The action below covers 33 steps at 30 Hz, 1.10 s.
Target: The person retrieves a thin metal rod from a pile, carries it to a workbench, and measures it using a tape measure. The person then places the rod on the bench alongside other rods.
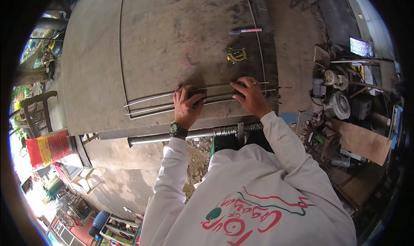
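Thin metal rods [151, 100] lie side by side across the near part of a worn brown tabletop [164, 43], with a rounded bend at their left end. My left hand [188, 107], a dark watch on its wrist, rests over the rods with curled fingers gripping them near the middle. Farther right, my right hand [253, 97] has its thumb and fingers closed about the rods close to their right ends. What lies under the fingers is partly hidden. Two longer stretches of rod, a left one [121, 43] and a right one [257, 39], run away toward the far edge.
A yellow-black tape measure [236, 54] and a marker pen [246, 31] lie beyond my right hand. A metal pipe [168, 137] with a coiled spring runs below the table's near edge. Motors [338, 104] and scrap stand at right; a red-yellow sack [48, 149] and wooden chair [36, 110] at left.
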Each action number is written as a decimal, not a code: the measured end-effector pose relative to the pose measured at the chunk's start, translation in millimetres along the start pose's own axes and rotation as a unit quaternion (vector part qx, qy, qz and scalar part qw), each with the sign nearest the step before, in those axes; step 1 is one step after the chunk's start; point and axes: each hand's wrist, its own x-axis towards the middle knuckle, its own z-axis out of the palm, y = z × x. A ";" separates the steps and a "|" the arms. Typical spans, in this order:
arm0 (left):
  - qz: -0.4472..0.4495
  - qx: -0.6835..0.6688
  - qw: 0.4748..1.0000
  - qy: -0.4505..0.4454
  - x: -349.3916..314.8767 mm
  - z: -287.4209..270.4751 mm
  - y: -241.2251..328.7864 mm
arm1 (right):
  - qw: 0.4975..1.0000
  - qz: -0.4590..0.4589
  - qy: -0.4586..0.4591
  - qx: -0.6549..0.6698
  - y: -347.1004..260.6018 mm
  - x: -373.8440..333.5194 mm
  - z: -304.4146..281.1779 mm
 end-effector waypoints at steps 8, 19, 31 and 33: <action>0.004 -0.011 1.000 0.024 -4.1 3.0 -4.8 | 1.000 -0.009 0.005 -0.007 -2.9 1.2 5.0; -0.023 0.018 0.999 0.038 -13.0 10.6 -8.8 | 1.000 -0.007 -0.008 -0.020 -11.8 9.3 7.9; -0.017 0.040 0.998 0.049 -14.6 8.7 -6.0 | 1.000 0.004 0.008 0.010 -10.0 5.2 14.1; -0.011 0.041 0.998 0.042 -14.1 7.4 -7.2 | 1.000 0.002 0.019 0.000 -10.6 3.5 15.4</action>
